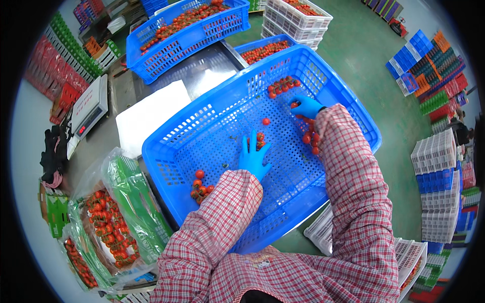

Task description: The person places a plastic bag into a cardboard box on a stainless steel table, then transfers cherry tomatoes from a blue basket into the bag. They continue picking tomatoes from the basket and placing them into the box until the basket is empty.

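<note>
A large blue plastic crate (227,113) with a perforated floor lies before me. My left hand (254,156), in a blue glove, is over its middle with fingers spread, partly covering a few cherry tomatoes (260,136). My right hand (306,107), gloved too, has its fingertips at a vine of cherry tomatoes (307,138) on the right side; my sleeve hides part of that vine. Another tomato vine (283,86) lies near the far wall of the crate, a loose tomato (266,121) near the middle, and a small cluster (199,186) at the left, beside my left sleeve.
Beyond stands a blue crate of tomatoes (189,31) on a steel table; another (265,52) is behind mine. White paper (151,113) and a digital scale (89,106) lie left. A plastic-lined box of tomatoes (113,227) sits lower left. White crates (295,22) are stacked at the back.
</note>
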The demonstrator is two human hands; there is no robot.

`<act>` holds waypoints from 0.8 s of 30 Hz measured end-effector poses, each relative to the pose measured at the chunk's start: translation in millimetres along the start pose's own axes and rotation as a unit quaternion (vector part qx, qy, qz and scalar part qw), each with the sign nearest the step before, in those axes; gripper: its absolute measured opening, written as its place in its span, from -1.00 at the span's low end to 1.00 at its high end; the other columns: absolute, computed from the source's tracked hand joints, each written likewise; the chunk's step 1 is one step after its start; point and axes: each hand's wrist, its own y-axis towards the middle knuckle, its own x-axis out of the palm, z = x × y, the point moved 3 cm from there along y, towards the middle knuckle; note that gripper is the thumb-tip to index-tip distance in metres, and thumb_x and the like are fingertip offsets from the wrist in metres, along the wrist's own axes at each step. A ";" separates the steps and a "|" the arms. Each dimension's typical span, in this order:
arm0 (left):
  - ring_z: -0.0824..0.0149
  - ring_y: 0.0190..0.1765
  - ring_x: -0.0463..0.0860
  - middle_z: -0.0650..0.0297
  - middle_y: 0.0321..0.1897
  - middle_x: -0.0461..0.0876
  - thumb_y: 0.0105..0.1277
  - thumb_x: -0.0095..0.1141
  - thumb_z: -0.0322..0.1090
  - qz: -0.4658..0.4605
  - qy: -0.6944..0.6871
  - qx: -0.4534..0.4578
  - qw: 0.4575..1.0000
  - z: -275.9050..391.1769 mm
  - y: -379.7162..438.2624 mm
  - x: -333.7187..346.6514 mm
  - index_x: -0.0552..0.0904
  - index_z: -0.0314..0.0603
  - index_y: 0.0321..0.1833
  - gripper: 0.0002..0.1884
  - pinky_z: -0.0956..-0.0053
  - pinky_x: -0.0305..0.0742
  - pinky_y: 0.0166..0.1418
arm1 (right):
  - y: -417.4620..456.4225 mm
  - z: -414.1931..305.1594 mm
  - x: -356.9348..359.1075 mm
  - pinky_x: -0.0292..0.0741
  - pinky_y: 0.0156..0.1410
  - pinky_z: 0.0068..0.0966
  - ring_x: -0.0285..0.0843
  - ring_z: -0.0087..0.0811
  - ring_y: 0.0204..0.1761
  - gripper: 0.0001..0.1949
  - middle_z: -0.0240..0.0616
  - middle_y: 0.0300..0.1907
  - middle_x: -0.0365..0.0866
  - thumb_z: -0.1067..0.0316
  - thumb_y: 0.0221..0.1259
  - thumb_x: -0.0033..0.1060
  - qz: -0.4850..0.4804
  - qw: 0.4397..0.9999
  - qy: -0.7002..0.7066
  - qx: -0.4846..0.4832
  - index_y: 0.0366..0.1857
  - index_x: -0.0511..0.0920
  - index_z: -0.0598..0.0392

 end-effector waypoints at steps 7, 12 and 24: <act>0.20 -0.03 0.56 0.13 0.08 0.43 0.10 0.14 -0.45 0.088 -0.596 -0.088 0.794 -17.1 -12.7 -19.9 0.39 -0.20 0.23 -0.44 0.42 0.49 -0.04 | -115.5 -112.0 6.1 0.41 0.25 -0.33 0.49 -0.19 0.12 -0.50 0.05 0.18 0.42 0.10 0.37 -0.16 -0.199 0.806 0.535 -0.156 0.22 0.29 0.30; 0.21 0.07 0.49 0.13 0.11 0.44 0.22 0.03 -0.26 0.022 -0.910 -0.061 0.409 22.9 -89.4 -110.7 0.34 -0.24 0.22 -0.50 0.28 0.45 0.09 | -149.5 -165.2 47.9 0.51 0.16 -0.30 0.42 -0.01 0.19 -0.46 0.15 0.21 0.35 0.05 0.38 -0.18 -0.225 0.767 0.584 -0.143 0.26 0.23 0.28; 0.12 0.21 0.43 0.11 0.40 0.16 0.21 0.16 0.02 0.034 -0.854 0.151 0.497 -94.4 -403.8 -283.6 -0.09 -0.03 0.50 -0.09 0.19 0.46 0.12 | -255.4 -363.3 276.3 0.44 0.23 -0.17 0.34 -0.07 0.26 -0.39 0.06 0.26 0.29 0.34 0.16 0.10 -0.405 0.816 0.345 -0.225 0.31 0.18 0.25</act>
